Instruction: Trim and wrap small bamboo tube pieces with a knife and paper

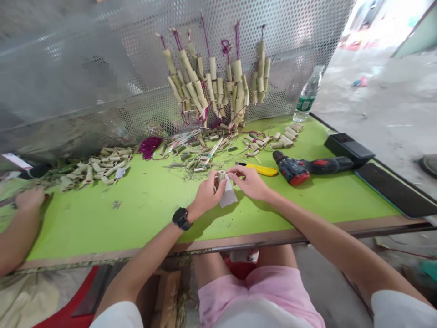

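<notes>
My left hand (209, 190), with a dark watch on its wrist, is closed around a short bamboo tube (221, 174), whose open end faces up. A small whitish sheet of paper (228, 197) hangs down beside the tube, between my two hands. The thumb and fingers of my right hand (250, 183) are pinched at the sheet's upper edge, close to the tube. Just beyond my right hand lies a yellow utility knife (259, 169) with its blade end toward the left. Bamboo scraps (196, 161) are scattered past my fingertips.
A cordless drill (295, 171), black box (350, 148) and phone (396, 189) lie right on the green table (143, 218). Strung bamboo pieces (213, 86) hang on the perforated panel. A bottle (307, 98), purple cord (149, 146) and bamboo pile (97, 168) stand behind; another person's hand (30, 198) works left.
</notes>
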A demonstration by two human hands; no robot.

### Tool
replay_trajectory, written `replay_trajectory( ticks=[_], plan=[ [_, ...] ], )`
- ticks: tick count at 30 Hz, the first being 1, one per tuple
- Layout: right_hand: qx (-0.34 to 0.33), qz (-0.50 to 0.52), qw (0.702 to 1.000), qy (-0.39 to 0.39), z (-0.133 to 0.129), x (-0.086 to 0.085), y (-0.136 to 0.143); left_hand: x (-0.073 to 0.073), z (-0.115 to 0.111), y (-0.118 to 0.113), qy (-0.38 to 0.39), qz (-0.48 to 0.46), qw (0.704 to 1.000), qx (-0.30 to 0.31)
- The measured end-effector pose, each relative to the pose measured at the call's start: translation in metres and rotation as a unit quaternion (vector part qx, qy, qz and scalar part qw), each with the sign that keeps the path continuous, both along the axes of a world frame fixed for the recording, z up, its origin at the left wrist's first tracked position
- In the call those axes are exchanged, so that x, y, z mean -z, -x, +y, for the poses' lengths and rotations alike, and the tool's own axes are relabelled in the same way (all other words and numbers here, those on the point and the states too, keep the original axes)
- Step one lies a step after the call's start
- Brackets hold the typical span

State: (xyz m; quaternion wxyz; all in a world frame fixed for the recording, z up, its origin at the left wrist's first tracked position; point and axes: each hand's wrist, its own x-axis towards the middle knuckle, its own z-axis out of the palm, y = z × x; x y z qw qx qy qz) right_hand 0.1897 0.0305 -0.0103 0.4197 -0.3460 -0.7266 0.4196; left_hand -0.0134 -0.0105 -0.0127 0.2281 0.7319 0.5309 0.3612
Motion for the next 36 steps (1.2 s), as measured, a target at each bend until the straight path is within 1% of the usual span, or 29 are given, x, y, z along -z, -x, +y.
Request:
replay_trajectory(
  ticks=[3,6,9,12,17,20,22,26,29,33,36],
  plan=[
    [-0.004,0.023,0.999,0.046,0.002,0.002,-0.001,0.001,0.003,0.002,-0.018,0.057,0.998,0.007],
    [0.003,0.043,0.995,0.087,0.002,0.002,0.0,0.005,0.006,0.004,-0.058,0.115,0.992,-0.005],
    [0.011,0.058,0.992,0.115,0.001,0.001,0.0,0.009,0.007,0.006,-0.085,0.152,0.985,-0.01],
    [0.005,0.068,0.986,0.154,0.0,-0.003,-0.001,0.012,0.005,0.007,-0.088,0.157,0.984,-0.011],
    [-0.007,0.087,0.968,0.234,0.0,-0.008,-0.002,0.014,0.0,0.004,-0.066,0.138,0.988,-0.015],
    [-0.016,0.083,0.963,0.256,0.001,-0.006,-0.001,0.016,-0.001,0.003,-0.057,0.129,0.99,-0.02],
    [-0.032,0.076,0.964,0.254,0.001,-0.004,0.0,0.017,-0.001,0.004,-0.05,0.119,0.991,-0.02],
    [-0.06,0.056,0.972,0.222,0.001,0.001,0.002,0.018,-0.001,0.003,-0.032,0.093,0.995,-0.01],
    [-0.038,0.023,0.983,0.18,0.002,0.004,0.001,0.016,-0.002,0.003,-0.016,0.055,0.998,0.003],
    [0.006,-0.025,0.995,0.092,0.004,0.005,-0.003,0.013,-0.003,0.002,0.023,-0.034,0.998,0.05],
    [0.019,-0.053,0.998,0.036,0.004,0.004,-0.003,0.012,-0.005,0.001,0.036,-0.083,0.993,0.078]
  ],
)
